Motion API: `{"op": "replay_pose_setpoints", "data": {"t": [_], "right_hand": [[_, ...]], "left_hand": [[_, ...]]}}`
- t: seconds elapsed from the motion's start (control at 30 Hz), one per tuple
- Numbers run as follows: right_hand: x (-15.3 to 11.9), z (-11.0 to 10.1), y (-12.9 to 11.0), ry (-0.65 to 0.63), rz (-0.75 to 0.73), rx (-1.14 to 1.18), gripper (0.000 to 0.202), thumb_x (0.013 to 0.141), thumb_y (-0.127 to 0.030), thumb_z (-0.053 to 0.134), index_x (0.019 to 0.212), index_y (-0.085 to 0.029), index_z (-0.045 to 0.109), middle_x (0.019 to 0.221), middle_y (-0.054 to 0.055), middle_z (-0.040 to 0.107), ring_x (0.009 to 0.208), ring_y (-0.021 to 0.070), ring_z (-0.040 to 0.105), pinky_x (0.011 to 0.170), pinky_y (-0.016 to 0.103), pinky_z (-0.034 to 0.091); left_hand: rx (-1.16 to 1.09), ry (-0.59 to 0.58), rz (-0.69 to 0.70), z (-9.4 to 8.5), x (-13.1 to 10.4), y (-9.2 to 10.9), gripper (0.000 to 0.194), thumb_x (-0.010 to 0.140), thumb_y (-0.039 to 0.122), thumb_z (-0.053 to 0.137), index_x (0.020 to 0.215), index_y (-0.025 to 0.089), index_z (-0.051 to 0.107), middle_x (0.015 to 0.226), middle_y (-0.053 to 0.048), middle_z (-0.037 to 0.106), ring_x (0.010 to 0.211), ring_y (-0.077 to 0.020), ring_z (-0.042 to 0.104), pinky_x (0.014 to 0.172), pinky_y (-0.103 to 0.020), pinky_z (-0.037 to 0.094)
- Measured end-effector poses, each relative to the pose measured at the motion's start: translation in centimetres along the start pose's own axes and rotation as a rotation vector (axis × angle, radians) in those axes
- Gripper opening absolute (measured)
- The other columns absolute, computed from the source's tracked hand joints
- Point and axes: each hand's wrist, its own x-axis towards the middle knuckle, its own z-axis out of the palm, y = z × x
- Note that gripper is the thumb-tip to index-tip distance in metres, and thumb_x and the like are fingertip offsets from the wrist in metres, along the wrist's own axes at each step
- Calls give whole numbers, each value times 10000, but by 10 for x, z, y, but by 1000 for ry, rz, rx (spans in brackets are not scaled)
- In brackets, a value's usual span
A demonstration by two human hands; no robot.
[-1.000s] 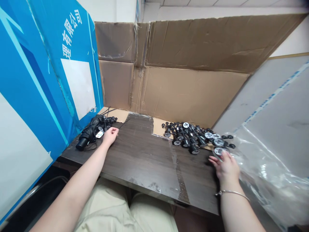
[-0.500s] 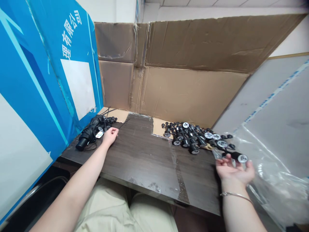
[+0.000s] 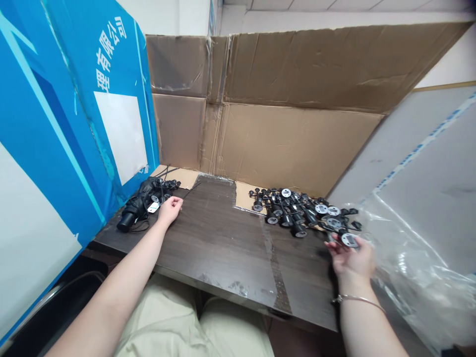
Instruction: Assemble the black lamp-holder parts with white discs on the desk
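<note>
My right hand (image 3: 353, 260) is at the table's right side, its thumb and fingers closed around a black cylindrical part with a round silver end (image 3: 349, 240). That end faces up toward me. Just beyond lies a pile of similar black parts (image 3: 297, 213), several with silver discs showing. On the left, my left hand (image 3: 171, 209) rests low over the table with fingers pinched together. A thin black strand (image 3: 191, 190) runs away from its fingertips; whether they grip it I cannot tell. Beside that hand lies a black bundle (image 3: 136, 203) with a white tag (image 3: 152, 207).
The dark wooden table (image 3: 219, 238) carries a strip of tape (image 3: 275, 267). Cardboard (image 3: 290, 144) stands along the back, and a blue printed panel (image 3: 85, 119) on the left. Clear plastic sheeting (image 3: 427, 282) hangs at the right edge, close to my right hand.
My right hand has moved left and closed around the black cylindrical part, which has turned and shifted left with it. My left hand has stayed in place.
</note>
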Motion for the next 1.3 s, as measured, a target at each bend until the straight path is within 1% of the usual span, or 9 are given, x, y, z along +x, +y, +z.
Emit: {"op": "replay_pose_setpoints", "data": {"t": [0.1,0.23,0.4,0.7,0.8,0.97,1.1,1.2,1.3], "right_hand": [[-4,4,2,25,-65,36,307,522,-310,552,784,-194,440,633,-18,524,521,135,535,475,269,443],[-13,9,5,-45,-257,-116,442,499,-379,651,866,-184,500,710,-6,553,493,113,527,453,254,440],[-15,8,10,-109,-326,-249,526,450,-364,710,899,-196,492,726,-21,544,442,94,515,455,257,452],[-16,10,7,-116,-241,-231,460,467,-274,588,898,-198,443,650,-38,527,426,110,510,455,277,457],[-18,12,5,-108,-201,-200,444,488,-241,539,917,-198,436,668,-36,522,392,94,480,445,277,454],[-20,13,3,-105,-137,-148,446,523,-217,466,966,-198,414,729,-4,554,405,103,505,456,278,457],[-18,12,4,-97,-160,-170,444,507,-197,473,948,-195,423,735,-12,542,403,92,505,426,248,447],[-15,11,7,-75,-169,-222,467,485,-198,506,948,-190,442,710,-25,520,408,97,518,404,231,447],[-12,10,10,-52,-155,-234,497,476,-208,513,970,-187,460,706,-30,509,413,106,537,381,218,450]], "left_hand": [[4,0,2,0,0,-1,215,667,398,538,712,192,580,545,9,602,615,-173,602,593,-246,410],[6,1,7,0,0,-1,212,672,396,532,718,195,579,540,12,597,618,-172,604,592,-244,408],[1,3,12,1,0,-2,215,667,401,538,711,195,580,534,13,595,619,-173,606,592,-244,409],[-3,5,12,0,0,1,210,666,398,540,703,195,576,533,14,588,623,-177,611,594,-246,413],[3,5,12,0,0,0,204,670,391,539,708,194,576,534,13,592,623,-179,612,598,-250,415],[10,5,24,0,1,-2,202,681,384,538,715,190,582,533,13,595,627,-177,616,606,-250,419],[11,11,35,1,1,-2,193,684,370,541,716,185,588,521,16,586,595,-167,601,593,-245,416],[12,54,47,1,1,-1,186,692,353,539,717,175,588,539,14,577,576,-151,576,585,-238,414],[9,148,56,0,3,-1,191,721,309,508,818,158,576,638,7,566,545,-117,529,581,-230,418]]}}
